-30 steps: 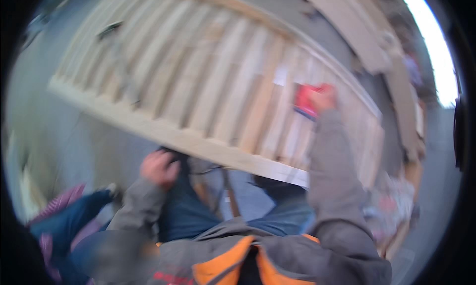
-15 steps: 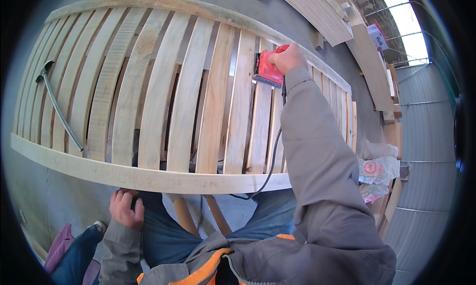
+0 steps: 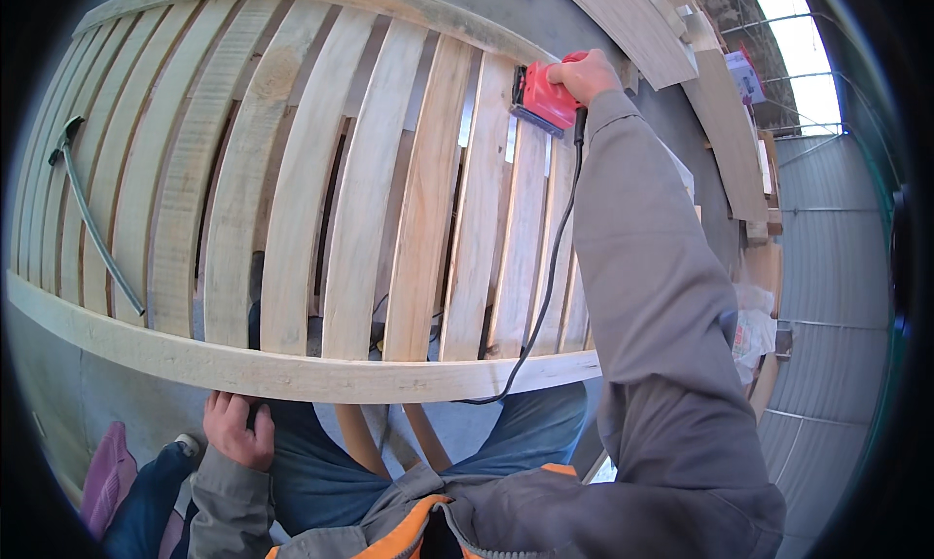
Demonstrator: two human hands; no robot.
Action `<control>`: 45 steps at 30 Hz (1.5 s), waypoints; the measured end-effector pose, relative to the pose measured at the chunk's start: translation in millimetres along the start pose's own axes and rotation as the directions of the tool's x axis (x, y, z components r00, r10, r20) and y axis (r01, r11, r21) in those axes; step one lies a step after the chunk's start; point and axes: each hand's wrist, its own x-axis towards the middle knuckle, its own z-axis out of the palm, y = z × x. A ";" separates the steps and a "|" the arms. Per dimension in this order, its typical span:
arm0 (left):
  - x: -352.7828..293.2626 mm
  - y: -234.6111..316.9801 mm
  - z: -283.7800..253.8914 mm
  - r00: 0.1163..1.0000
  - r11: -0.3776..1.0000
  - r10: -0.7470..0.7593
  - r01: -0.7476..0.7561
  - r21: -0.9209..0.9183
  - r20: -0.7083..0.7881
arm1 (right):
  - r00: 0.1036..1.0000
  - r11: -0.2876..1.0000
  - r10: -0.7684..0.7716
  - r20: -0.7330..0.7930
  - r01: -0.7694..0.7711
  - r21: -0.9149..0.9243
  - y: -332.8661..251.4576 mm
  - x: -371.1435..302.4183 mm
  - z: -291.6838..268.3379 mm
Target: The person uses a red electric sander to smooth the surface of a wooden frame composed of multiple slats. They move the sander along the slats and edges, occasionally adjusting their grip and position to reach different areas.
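My right hand (image 3: 590, 76) is wrapped around a red electric sander (image 3: 552, 94), whose dark pad lies on the slats of a pale wooden slatted frame (image 3: 287, 364) near its far rail. A black cord (image 3: 556, 257) runs back from the sander across the slats and over the front rail. Down at the left, my left hand (image 3: 238, 431) has its fingers curled against the lower edge of the front rail, with the fingertips hidden behind it. A grey metal tube with a black end (image 3: 94, 223) lies across the slats on the left.
Long boards (image 3: 715, 131) are stacked beyond the frame at the right. A white plastic bag (image 3: 754, 335) lies beside them, near a corrugated wall (image 3: 832, 267). Another person's leg (image 3: 151, 501) and a purple cloth item (image 3: 107, 476) show at lower left.
The sander has moved a little to the right and toward the far rail, with its cord trailing. The slatted frame and my left hand sit slightly lower in view.
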 end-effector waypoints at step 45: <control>-22.7 -21.7 1.1 0.997 0.998 0.021 -0.016 0.065 -0.069 | 0.982 0.997 -0.069 -0.178 0.064 -0.035 107.3 -18.9 57.3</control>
